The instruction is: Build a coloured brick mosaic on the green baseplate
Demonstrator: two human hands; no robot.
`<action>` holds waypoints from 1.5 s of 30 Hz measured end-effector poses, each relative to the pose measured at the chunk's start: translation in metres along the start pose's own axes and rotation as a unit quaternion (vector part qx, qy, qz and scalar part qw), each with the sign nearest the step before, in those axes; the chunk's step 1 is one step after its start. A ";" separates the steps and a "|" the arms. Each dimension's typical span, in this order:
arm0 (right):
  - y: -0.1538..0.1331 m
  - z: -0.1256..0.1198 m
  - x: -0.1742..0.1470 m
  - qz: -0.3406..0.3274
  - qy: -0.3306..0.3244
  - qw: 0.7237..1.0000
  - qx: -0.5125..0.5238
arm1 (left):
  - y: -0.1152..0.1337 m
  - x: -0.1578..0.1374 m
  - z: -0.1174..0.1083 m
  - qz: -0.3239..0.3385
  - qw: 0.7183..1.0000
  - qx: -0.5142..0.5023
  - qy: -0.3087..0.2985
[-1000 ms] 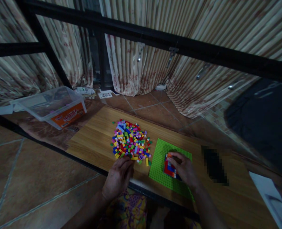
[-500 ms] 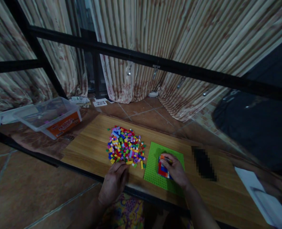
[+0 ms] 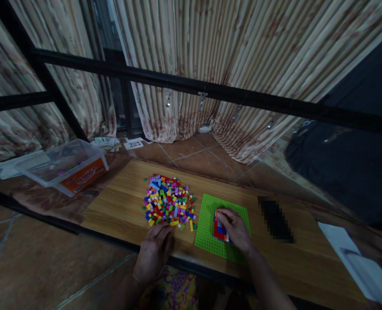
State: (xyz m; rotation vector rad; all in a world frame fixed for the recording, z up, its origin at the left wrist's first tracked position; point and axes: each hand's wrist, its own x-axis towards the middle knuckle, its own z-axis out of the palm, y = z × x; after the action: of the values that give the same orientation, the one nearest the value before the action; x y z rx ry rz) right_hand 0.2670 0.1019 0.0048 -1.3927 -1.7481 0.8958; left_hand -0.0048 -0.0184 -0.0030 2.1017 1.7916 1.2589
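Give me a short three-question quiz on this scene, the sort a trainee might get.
1. Which of these is the left hand nearest to?
A) the curtains
B) the loose bricks
C) the papers on the floor
2. True or false: the right hand is at the red-and-blue brick build on the green baseplate.
3. Fill in the colour: the clear plastic box has an ____ label on its side.

Key: 1. B; 2. True; 3. orange.
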 end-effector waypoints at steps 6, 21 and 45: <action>0.000 0.001 -0.001 -0.003 0.005 1.000 -0.009 | -0.001 -0.001 0.000 0.000 1.000 0.004 -0.005; 0.000 0.000 0.000 -0.030 -0.005 0.997 -0.068 | -0.002 -0.001 0.001 0.007 1.000 0.009 -0.006; -0.001 -0.004 0.010 0.024 -0.020 0.997 -0.064 | -0.006 -0.004 0.005 0.011 1.000 0.012 -0.006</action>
State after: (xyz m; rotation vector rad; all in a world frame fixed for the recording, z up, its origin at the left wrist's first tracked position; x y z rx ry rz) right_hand 0.2683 0.1121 0.0083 -1.5132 -1.8370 0.8554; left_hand -0.0057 -0.0182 -0.0121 2.1426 1.7940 1.2340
